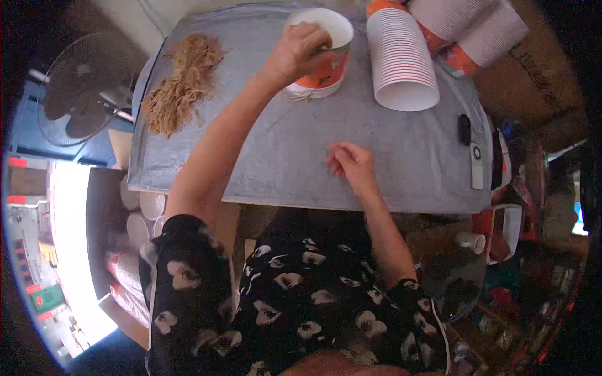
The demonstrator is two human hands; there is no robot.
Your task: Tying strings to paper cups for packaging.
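Observation:
A white and orange paper tub [321,78] stands upright at the far middle of the table. My left hand [300,53] is closed at its near left rim, with the fingers curled over the mouth; what they hold, if anything, is hidden. Some thin tan strands [304,96] lie by the tub's base. My right hand [352,164] is just above the grey table cover, near the front edge, with its fingers loosely bent and apart and nothing seen in them. To the left lies a pile of tan, stringy bundles [184,84].
Stacks of nested paper tubs [404,59] lie on their sides at the far right, more tubs [486,37] behind them. A black object [464,129] and a white device [477,166] are at the right edge. A fan [78,88] stands left of the grey-covered table [282,156].

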